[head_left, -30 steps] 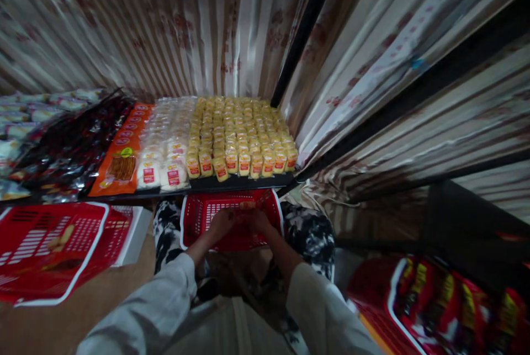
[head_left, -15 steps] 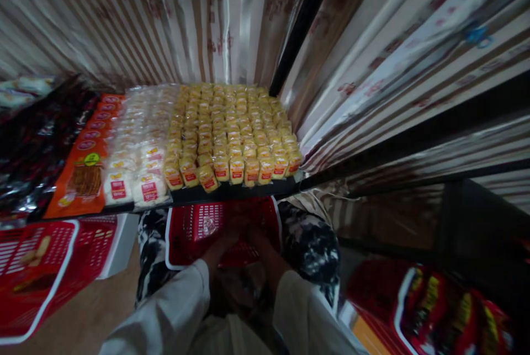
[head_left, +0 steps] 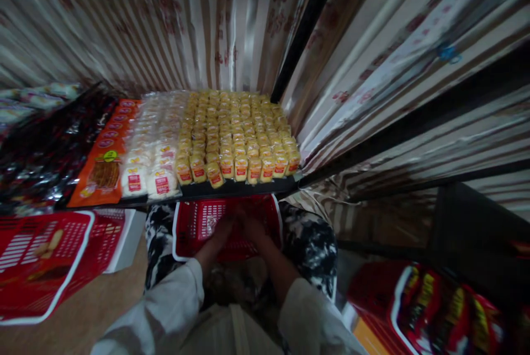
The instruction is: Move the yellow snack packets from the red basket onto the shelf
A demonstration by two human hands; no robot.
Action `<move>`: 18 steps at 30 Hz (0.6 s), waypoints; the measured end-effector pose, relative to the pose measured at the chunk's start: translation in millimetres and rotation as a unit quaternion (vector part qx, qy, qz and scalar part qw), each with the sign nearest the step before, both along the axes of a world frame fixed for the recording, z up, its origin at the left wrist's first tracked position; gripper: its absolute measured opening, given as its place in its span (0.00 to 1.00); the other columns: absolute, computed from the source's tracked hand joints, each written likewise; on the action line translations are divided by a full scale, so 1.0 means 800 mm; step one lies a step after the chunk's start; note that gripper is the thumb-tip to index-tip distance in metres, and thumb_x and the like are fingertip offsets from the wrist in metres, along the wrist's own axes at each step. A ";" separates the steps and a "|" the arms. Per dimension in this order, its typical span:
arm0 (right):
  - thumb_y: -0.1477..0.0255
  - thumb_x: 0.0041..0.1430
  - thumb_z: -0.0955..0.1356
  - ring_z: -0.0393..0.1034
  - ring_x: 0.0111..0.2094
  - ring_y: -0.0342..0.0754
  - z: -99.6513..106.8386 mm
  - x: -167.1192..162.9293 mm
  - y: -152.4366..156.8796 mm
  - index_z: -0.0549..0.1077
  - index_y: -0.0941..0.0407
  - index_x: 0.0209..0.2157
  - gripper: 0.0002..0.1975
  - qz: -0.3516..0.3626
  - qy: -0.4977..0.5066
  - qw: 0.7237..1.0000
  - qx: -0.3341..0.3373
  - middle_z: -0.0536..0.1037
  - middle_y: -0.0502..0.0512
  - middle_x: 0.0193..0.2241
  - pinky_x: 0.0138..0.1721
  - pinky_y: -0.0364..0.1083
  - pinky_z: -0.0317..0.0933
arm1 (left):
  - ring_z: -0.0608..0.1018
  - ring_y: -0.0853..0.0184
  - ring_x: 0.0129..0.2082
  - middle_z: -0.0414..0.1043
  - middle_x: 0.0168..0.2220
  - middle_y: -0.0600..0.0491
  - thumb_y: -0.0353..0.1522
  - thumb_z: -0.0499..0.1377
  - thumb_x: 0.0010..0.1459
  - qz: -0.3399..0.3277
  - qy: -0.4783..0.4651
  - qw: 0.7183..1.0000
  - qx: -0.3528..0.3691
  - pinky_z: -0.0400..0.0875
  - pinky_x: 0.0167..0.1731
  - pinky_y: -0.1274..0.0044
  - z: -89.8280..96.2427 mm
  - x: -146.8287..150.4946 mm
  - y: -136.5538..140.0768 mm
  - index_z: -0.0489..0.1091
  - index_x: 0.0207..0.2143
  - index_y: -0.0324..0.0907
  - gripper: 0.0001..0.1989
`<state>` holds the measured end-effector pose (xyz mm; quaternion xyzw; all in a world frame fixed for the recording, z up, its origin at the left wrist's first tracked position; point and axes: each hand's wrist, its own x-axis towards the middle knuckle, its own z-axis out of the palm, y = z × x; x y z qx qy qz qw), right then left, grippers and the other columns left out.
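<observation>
Low down, left hand [head_left: 219, 233] and right hand [head_left: 252, 231] meet inside the red basket [head_left: 199, 220]; grip unclear.

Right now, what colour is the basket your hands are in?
Red, with a white rim: the basket shows best in the head view.

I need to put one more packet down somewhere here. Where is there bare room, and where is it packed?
The shelf is packed: yellow packets, white packets and orange packs lie edge to edge. Free room shows inside the red basket left of both hands, and on the brown floor between the left basket and the left sleeve.
</observation>
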<state>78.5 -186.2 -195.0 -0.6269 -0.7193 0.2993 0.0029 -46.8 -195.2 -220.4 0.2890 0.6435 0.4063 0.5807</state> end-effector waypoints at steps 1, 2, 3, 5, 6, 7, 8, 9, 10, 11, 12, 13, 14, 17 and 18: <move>0.74 0.56 0.62 0.75 0.33 0.53 0.008 -0.001 -0.001 0.70 0.58 0.47 0.16 0.010 -0.007 1.000 0.001 0.79 0.65 0.35 0.33 0.48 0.64 | 0.74 0.66 0.22 0.71 0.18 0.54 0.32 0.60 0.46 0.003 0.002 1.000 -0.001 0.68 0.28 0.75 0.003 -0.005 0.000 0.70 0.18 0.43 0.06; 0.73 0.58 0.62 0.75 0.35 0.54 0.017 -0.001 -0.002 0.68 0.59 0.49 0.17 0.018 -0.014 1.000 0.002 0.79 0.66 0.36 0.34 0.49 0.64 | 0.74 0.66 0.22 0.71 0.18 0.54 0.32 0.59 0.47 0.010 0.001 1.000 -0.001 0.68 0.27 0.75 0.007 -0.010 0.000 0.70 0.19 0.42 0.07; 0.72 0.58 0.61 0.75 0.36 0.55 0.026 -0.001 -0.003 0.66 0.60 0.51 0.18 0.025 -0.021 0.999 0.003 0.78 0.68 0.37 0.34 0.48 0.64 | 0.74 0.67 0.22 0.71 0.19 0.54 0.33 0.58 0.48 0.020 -0.003 1.000 0.000 0.68 0.27 0.76 0.011 -0.013 0.000 0.70 0.20 0.42 0.07; 0.71 0.59 0.61 0.75 0.36 0.55 0.045 -0.002 -0.007 0.63 0.63 0.52 0.20 0.035 -0.032 0.999 0.006 0.78 0.68 0.37 0.34 0.47 0.63 | 0.74 0.68 0.24 0.73 0.22 0.54 0.34 0.56 0.49 0.038 -0.016 0.999 0.010 0.68 0.28 0.76 0.021 -0.018 0.000 0.70 0.24 0.41 0.06; 0.71 0.59 0.61 0.75 0.37 0.55 0.055 -0.002 -0.010 0.62 0.63 0.52 0.20 0.040 -0.034 0.999 0.009 0.78 0.68 0.37 0.34 0.47 0.63 | 0.75 0.68 0.25 0.73 0.24 0.54 0.34 0.57 0.49 0.041 -0.026 0.999 0.016 0.69 0.29 0.76 0.026 -0.019 -0.001 0.70 0.25 0.41 0.06; 0.70 0.59 0.62 0.75 0.37 0.55 0.063 -0.002 -0.013 0.61 0.63 0.53 0.21 0.045 -0.036 0.998 0.015 0.78 0.67 0.37 0.34 0.47 0.63 | 0.75 0.68 0.26 0.74 0.25 0.53 0.34 0.57 0.48 0.042 -0.036 0.998 0.021 0.70 0.29 0.76 0.032 -0.021 -0.002 0.70 0.26 0.40 0.06; 0.70 0.59 0.62 0.75 0.37 0.55 0.071 -0.002 -0.017 0.61 0.62 0.53 0.21 0.051 -0.034 0.998 0.023 0.78 0.66 0.37 0.35 0.47 0.63 | 0.76 0.67 0.26 0.74 0.26 0.53 0.35 0.58 0.48 0.040 -0.044 0.998 0.027 0.70 0.30 0.75 0.037 -0.022 -0.004 0.70 0.28 0.40 0.07; 0.69 0.59 0.62 0.74 0.38 0.54 0.079 -0.001 -0.020 0.61 0.62 0.53 0.21 0.059 -0.028 0.997 0.033 0.78 0.66 0.38 0.36 0.47 0.63 | 0.76 0.67 0.27 0.75 0.27 0.52 0.36 0.58 0.48 0.042 -0.052 0.997 0.034 0.71 0.30 0.75 0.042 -0.023 -0.006 0.70 0.29 0.39 0.09; 0.70 0.58 0.62 0.74 0.39 0.54 0.085 0.000 -0.023 0.61 0.61 0.53 0.22 0.067 -0.019 0.997 0.044 0.78 0.65 0.38 0.37 0.47 0.63 | 0.76 0.67 0.28 0.75 0.27 0.52 0.36 0.59 0.47 0.044 -0.060 0.996 0.041 0.71 0.31 0.75 0.047 -0.023 -0.008 0.70 0.30 0.39 0.10; 0.70 0.58 0.63 0.73 0.41 0.53 0.091 0.000 -0.026 0.60 0.60 0.54 0.22 0.075 -0.007 0.996 0.056 0.78 0.64 0.40 0.39 0.47 0.63 | 0.76 0.67 0.29 0.75 0.28 0.52 0.37 0.60 0.46 0.046 -0.069 0.995 0.047 0.71 0.31 0.75 0.052 -0.024 -0.010 0.70 0.31 0.38 0.12; 0.72 0.57 0.63 0.72 0.43 0.53 0.095 0.001 -0.029 0.60 0.59 0.54 0.23 0.080 0.009 0.994 0.069 0.77 0.62 0.41 0.41 0.47 0.63 | 0.77 0.67 0.29 0.75 0.29 0.51 0.38 0.61 0.46 0.050 -0.078 0.994 0.051 0.71 0.32 0.75 0.058 -0.025 -0.013 0.70 0.32 0.38 0.13; 0.74 0.56 0.64 0.71 0.45 0.52 0.099 0.002 -0.031 0.61 0.58 0.54 0.23 0.084 0.028 0.993 0.084 0.77 0.62 0.43 0.44 0.47 0.63 | 0.77 0.67 0.30 0.75 0.29 0.51 0.38 0.62 0.45 0.054 -0.086 0.993 0.052 0.71 0.32 0.75 0.064 -0.026 -0.015 0.70 0.33 0.38 0.15; 0.75 0.54 0.64 0.70 0.47 0.51 0.102 0.003 -0.032 0.61 0.57 0.55 0.24 0.085 0.049 0.990 0.101 0.76 0.61 0.45 0.46 0.47 0.62 | 0.77 0.67 0.29 0.74 0.29 0.51 0.37 0.63 0.44 0.060 -0.095 0.992 0.053 0.71 0.31 0.76 0.071 -0.027 -0.018 0.70 0.33 0.37 0.15; 0.78 0.51 0.65 0.66 0.51 0.51 0.107 0.006 -0.035 0.62 0.57 0.55 0.27 0.070 0.113 0.979 0.153 0.73 0.61 0.50 0.51 0.50 0.60 | 0.76 0.70 0.23 0.74 0.28 0.52 0.33 0.63 0.46 0.075 -0.119 0.989 0.038 0.70 0.26 0.79 0.093 -0.030 -0.026 0.69 0.37 0.37 0.15; 0.78 0.51 0.65 0.65 0.52 0.51 0.107 0.007 -0.036 0.62 0.57 0.55 0.28 0.053 0.136 0.975 0.166 0.72 0.61 0.50 0.52 0.51 0.60 | 0.75 0.72 0.21 0.74 0.28 0.52 0.32 0.62 0.48 0.076 -0.132 0.988 0.029 0.70 0.23 0.79 0.100 -0.030 -0.029 0.68 0.39 0.37 0.14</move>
